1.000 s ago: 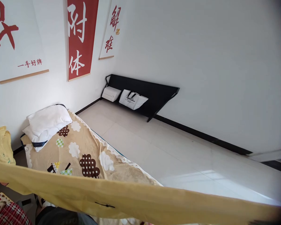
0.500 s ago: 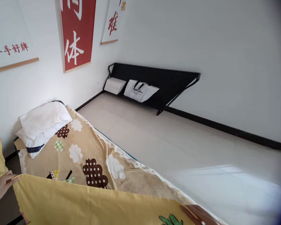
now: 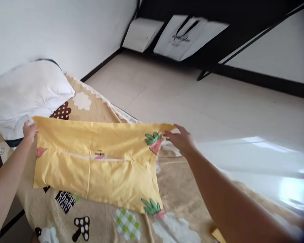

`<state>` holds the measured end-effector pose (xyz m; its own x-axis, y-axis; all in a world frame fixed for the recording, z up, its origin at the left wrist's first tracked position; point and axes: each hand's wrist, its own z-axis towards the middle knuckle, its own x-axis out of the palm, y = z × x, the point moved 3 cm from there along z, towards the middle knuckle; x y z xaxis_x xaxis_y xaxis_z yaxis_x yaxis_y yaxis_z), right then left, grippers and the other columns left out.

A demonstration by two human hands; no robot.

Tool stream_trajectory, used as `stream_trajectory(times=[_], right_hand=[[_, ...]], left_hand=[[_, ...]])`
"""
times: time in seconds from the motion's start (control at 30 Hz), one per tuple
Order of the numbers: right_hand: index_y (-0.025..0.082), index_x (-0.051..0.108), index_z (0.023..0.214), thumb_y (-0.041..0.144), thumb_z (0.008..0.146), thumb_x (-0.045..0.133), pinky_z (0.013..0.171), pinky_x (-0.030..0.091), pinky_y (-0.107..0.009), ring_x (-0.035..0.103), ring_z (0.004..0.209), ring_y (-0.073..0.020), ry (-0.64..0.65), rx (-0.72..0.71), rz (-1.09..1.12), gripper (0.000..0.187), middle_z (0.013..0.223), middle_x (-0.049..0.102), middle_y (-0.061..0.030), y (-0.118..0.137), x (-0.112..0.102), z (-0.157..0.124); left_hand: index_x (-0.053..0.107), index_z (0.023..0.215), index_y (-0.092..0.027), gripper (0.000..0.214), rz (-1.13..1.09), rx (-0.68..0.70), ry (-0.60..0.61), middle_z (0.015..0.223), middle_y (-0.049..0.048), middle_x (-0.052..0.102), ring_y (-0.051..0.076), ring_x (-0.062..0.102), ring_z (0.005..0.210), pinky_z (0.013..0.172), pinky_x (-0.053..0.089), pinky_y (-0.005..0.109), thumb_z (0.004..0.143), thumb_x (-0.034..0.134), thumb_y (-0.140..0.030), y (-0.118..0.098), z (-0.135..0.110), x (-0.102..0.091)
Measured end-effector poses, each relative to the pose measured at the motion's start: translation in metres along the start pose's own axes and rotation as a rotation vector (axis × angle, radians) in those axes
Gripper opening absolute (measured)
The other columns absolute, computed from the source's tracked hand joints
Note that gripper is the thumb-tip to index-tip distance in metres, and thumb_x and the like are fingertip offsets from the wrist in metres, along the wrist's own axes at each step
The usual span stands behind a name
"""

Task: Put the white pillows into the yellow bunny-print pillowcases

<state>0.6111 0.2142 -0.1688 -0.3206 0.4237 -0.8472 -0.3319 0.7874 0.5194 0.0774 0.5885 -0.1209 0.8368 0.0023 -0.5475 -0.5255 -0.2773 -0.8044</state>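
A yellow pillowcase (image 3: 73,175) with pineapple-leaf and pink fruit prints is stretched out above the patterned blanket (image 3: 111,222). A slit crosses its middle, with a whitish edge and a bit of pink print showing. At its upper left corner my left hand (image 3: 29,130) is closed on the cloth. My right hand (image 3: 181,139) pinches the upper right corner, thumb and fingers together. The lower part of the pillowcase hangs down to the blanket. Two white pillows (image 3: 32,89) lie stacked at the bed's head, just beyond my left hand.
Against the far wall leans a black folding frame (image 3: 243,30). A white box (image 3: 142,33) and a white bag with black handles (image 3: 187,40) stand in front of it. Pale floor tiles (image 3: 162,87) run along the bed's right side. A small yellow piece (image 3: 218,234) shows by my right forearm.
The view has tipped down and closer to the bed. Both hands have come up and forward with the pillowcase, which now shows its whole width and its slit.
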Motion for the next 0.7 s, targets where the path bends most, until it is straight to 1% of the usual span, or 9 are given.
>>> stream_trajectory(times=[0.07, 0.1, 0.17, 0.23, 0.3, 0.37, 0.47, 0.6, 0.7], right_hand=[[0.004, 0.034, 0.146, 0.038, 0.089, 0.051, 0.075, 0.050, -0.035, 0.065, 0.088, -0.0226, 0.057, 0.006, -0.009, 0.069, 0.114, 0.067, -0.0215, 0.013, 0.053, -0.014], [0.007, 0.031, 0.149, 0.038, 0.089, 0.050, 0.084, 0.049, -0.037, 0.063, 0.102, -0.0247, 0.088, -0.028, -0.023, 0.069, 0.128, 0.061, -0.0222, 0.027, 0.082, -0.029], [0.007, 0.032, 0.149, 0.036, 0.091, 0.047, 0.107, 0.038, -0.044, 0.046, 0.134, -0.0297, 0.166, -0.240, -0.056, 0.066, 0.149, 0.043, -0.0235, 0.067, 0.142, -0.067], [0.015, 0.040, 0.147, 0.033, 0.092, 0.047, 0.113, 0.033, -0.039, 0.040, 0.140, -0.0234, 0.281, -0.412, -0.041, 0.058, 0.153, 0.043, -0.0140, 0.113, 0.202, -0.103], [0.018, 0.040, 0.149, 0.031, 0.097, 0.039, 0.117, 0.028, -0.042, 0.033, 0.145, -0.0217, 0.391, -0.681, -0.060, 0.054, 0.156, 0.040, -0.0112, 0.154, 0.255, -0.121], [0.020, 0.038, 0.151, 0.034, 0.100, 0.033, 0.118, 0.025, -0.046, 0.029, 0.147, -0.0220, 0.414, -0.830, -0.099, 0.053, 0.158, 0.035, -0.0096, 0.172, 0.290, -0.113], [0.022, 0.036, 0.152, 0.043, 0.100, 0.036, 0.120, 0.020, -0.051, 0.027, 0.148, -0.0243, 0.297, -0.823, -0.167, 0.057, 0.160, 0.031, -0.0097, 0.142, 0.296, -0.062], [0.014, 0.034, 0.153, 0.048, 0.100, 0.032, 0.119, 0.021, -0.054, 0.026, 0.148, -0.0279, 0.018, -0.481, -0.294, 0.062, 0.158, 0.032, -0.0170, 0.026, 0.240, 0.012], [0.012, 0.039, 0.151, 0.049, 0.099, 0.030, 0.116, 0.028, -0.052, 0.035, 0.144, -0.0307, -0.077, -0.401, -0.336, 0.064, 0.154, 0.039, -0.0194, -0.050, 0.202, 0.033]], left_hand=[[0.025, 0.153, -0.022, 0.073, 0.081, 0.145, 0.020, 0.142, 0.0143, 0.054, 0.022, 0.060, 0.122, 0.103, 0.049, 0.038, 0.086, 0.055, -0.023, 0.023, -0.008, 0.050], [0.026, 0.153, -0.021, 0.073, 0.154, 0.281, 0.095, 0.145, 0.0145, 0.051, 0.024, 0.054, 0.130, 0.110, 0.043, 0.040, 0.087, 0.055, -0.025, 0.034, -0.020, 0.077], [0.032, 0.152, -0.019, 0.064, 0.326, 0.576, 0.313, 0.152, 0.0144, 0.043, 0.025, 0.040, 0.142, 0.118, 0.033, 0.042, 0.091, 0.049, -0.026, 0.051, -0.051, 0.132], [0.034, 0.152, -0.017, 0.057, 0.499, 0.788, 0.488, 0.157, 0.0127, 0.036, 0.024, 0.030, 0.148, 0.121, 0.027, 0.044, 0.096, 0.038, -0.028, 0.063, -0.077, 0.182], [0.032, 0.153, -0.017, 0.055, 0.642, 0.876, 0.545, 0.159, 0.0110, 0.033, 0.023, 0.025, 0.150, 0.122, 0.023, 0.047, 0.100, 0.029, -0.029, 0.071, -0.081, 0.222], [0.032, 0.154, -0.019, 0.055, 0.734, 0.883, 0.484, 0.159, 0.0101, 0.031, 0.024, 0.023, 0.150, 0.122, 0.017, 0.052, 0.101, 0.026, -0.033, 0.077, -0.065, 0.248], [0.032, 0.154, -0.020, 0.058, 0.775, 0.885, 0.287, 0.161, 0.0106, 0.026, 0.026, 0.022, 0.151, 0.123, 0.008, 0.054, 0.100, 0.031, -0.041, 0.086, -0.032, 0.261], [0.027, 0.156, -0.018, 0.064, 0.786, 0.915, 0.178, 0.162, 0.0114, 0.022, 0.026, 0.019, 0.151, 0.123, 0.003, 0.050, 0.098, 0.037, -0.043, 0.095, -0.013, 0.259], [0.030, 0.155, -0.017, 0.063, 0.817, 0.933, 0.189, 0.161, 0.0122, 0.026, 0.026, 0.023, 0.150, 0.123, 0.004, 0.047, 0.097, 0.039, -0.042, 0.097, -0.017, 0.260]])
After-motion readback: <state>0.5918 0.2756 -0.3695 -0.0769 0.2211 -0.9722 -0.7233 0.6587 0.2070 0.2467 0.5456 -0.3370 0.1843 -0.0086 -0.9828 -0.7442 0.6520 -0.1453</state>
